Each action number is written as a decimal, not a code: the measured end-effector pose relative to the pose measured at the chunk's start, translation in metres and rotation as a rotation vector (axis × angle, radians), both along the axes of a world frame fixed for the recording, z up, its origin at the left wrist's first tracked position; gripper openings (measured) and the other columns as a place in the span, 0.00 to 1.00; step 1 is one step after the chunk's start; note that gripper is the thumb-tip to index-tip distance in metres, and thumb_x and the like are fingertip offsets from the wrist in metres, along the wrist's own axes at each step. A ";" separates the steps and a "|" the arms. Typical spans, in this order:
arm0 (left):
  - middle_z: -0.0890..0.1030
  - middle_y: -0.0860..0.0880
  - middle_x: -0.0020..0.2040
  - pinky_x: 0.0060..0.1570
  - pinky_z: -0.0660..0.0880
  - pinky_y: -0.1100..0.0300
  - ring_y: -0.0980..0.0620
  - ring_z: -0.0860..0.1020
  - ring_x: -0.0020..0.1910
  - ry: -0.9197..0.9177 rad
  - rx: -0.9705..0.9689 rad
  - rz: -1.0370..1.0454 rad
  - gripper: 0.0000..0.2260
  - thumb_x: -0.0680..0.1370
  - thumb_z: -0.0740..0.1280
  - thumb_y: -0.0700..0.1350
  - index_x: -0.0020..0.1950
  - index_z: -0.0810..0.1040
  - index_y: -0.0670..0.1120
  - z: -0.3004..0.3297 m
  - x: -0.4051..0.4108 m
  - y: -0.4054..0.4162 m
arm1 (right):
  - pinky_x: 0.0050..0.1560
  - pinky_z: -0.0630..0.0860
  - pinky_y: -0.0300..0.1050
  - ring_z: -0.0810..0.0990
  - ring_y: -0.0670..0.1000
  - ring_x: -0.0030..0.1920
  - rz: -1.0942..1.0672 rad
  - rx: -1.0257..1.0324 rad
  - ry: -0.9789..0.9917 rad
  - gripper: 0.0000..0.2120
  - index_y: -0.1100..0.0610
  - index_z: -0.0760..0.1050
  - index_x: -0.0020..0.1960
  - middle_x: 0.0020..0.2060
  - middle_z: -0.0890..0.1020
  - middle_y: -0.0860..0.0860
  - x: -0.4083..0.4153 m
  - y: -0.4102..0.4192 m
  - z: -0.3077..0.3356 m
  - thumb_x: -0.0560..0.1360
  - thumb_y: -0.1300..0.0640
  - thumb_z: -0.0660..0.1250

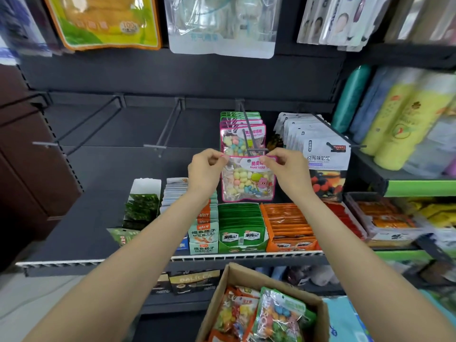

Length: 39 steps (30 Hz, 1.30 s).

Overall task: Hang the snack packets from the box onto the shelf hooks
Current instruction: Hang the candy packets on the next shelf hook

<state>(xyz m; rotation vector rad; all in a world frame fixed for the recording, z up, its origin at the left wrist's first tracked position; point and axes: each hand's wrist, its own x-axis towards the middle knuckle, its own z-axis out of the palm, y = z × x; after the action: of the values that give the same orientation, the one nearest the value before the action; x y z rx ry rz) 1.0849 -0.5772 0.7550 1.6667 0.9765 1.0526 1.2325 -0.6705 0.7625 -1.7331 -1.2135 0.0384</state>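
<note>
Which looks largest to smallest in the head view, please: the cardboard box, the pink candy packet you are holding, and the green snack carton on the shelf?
1. Cardboard box, though it sits nearest the camera.
2. Pink candy packet and green snack carton look too alike to rank.

The cardboard box [246, 292] runs off the bottom edge, the hanging packs [222, 25] off the top, and the right-hand shelf goods [419, 218] are blurred.
</note>
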 end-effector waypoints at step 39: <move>0.81 0.41 0.45 0.45 0.76 0.50 0.40 0.79 0.44 0.477 0.400 0.184 0.08 0.77 0.60 0.35 0.48 0.79 0.39 0.028 0.056 0.072 | 0.41 0.71 0.42 0.80 0.52 0.49 -0.300 -0.105 -0.249 0.07 0.54 0.81 0.51 0.49 0.83 0.51 0.039 0.102 0.018 0.77 0.57 0.65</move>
<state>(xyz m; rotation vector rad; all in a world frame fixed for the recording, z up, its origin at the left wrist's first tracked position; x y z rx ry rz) 1.1412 -0.5052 0.7835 2.2584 1.3054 1.0385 1.2715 -0.5681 0.7809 -2.0424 -1.1294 -0.3051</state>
